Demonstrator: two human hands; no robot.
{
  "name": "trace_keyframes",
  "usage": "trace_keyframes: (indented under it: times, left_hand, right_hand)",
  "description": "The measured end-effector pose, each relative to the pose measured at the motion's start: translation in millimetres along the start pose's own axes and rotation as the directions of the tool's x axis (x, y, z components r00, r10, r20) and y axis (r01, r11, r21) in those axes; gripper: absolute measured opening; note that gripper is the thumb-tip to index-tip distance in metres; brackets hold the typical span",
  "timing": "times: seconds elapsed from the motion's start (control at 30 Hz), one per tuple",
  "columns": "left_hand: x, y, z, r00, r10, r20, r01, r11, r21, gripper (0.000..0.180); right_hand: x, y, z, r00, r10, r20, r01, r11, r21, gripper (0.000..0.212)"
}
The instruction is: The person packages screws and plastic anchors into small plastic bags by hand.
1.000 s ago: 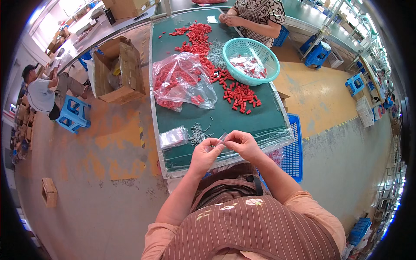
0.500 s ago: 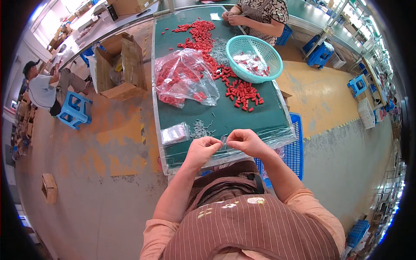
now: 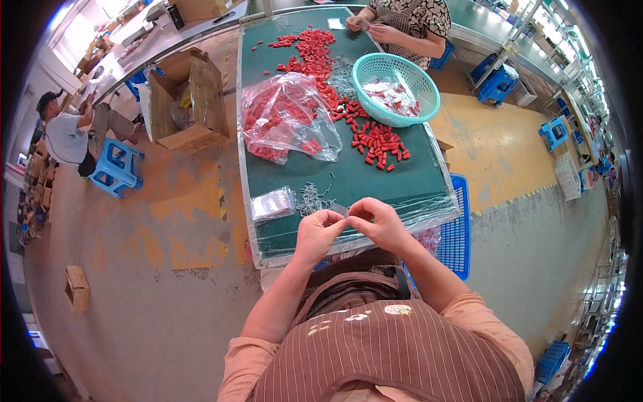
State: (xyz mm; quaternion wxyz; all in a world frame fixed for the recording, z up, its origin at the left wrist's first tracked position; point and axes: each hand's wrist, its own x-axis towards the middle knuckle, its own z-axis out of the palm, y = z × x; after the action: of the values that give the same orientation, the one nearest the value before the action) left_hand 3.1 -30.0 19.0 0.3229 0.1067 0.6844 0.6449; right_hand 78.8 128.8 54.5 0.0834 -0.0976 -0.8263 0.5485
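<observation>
My left hand and my right hand meet fingertip to fingertip above the table's near edge. Both are pinched closed on a small clear plastic bag, which is mostly covered by the fingers; whether anything is in it, I cannot tell. Just beyond my left hand lies a loose heap of small grey screws. Beside that heap, to the left, rests a stack of flat clear bags. Short red plastic pieces are scattered farther up the green tabletop.
A large clear bag of red pieces lies mid-table. Right of it stands a turquoise basket holding small filled packets. A co-worker's hands are at the far end. A blue crate sits low at the table's right.
My hands have come closer together, fingertips now touching around the small bag. The co-worker's hands at the far end have shifted slightly apart, with something small between them.
</observation>
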Motion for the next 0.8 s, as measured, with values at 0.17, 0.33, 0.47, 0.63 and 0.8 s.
trace_keyframes:
  times: [0.17, 0.33, 0.47, 0.63, 0.8]
  left_hand:
    - [-4, 2, 4, 0.991, 0.130, -0.021, -0.126, 0.982, 0.141, 0.010]
    - [-3, -9, 4, 0.992, 0.125, -0.022, -0.124, 0.990, 0.068, 0.010]
    - [-3, -10, 3, 0.992, 0.121, -0.029, -0.118, 0.988, 0.096, 0.009]
    - [-5, -8, 7, 0.988, 0.140, -0.057, -0.132, 0.983, 0.123, 0.009]
    - [-7, -15, 12, 0.973, 0.201, -0.115, -0.190, 0.977, 0.101, 0.009]
  right_hand:
    - [2, 11, 6, 0.986, 0.135, 0.098, -0.139, 0.990, 0.039, 0.017]
    - [2, 11, 10, 0.985, 0.157, 0.075, -0.157, 0.988, -0.008, 0.017]
    - [2, 13, 11, 0.981, 0.184, 0.067, -0.184, 0.983, 0.000, 0.018]
    - [1, 22, 14, 0.982, 0.180, 0.057, -0.183, 0.981, 0.062, 0.017]
    - [1, 19, 18, 0.980, 0.198, 0.012, -0.198, 0.979, 0.041, 0.018]
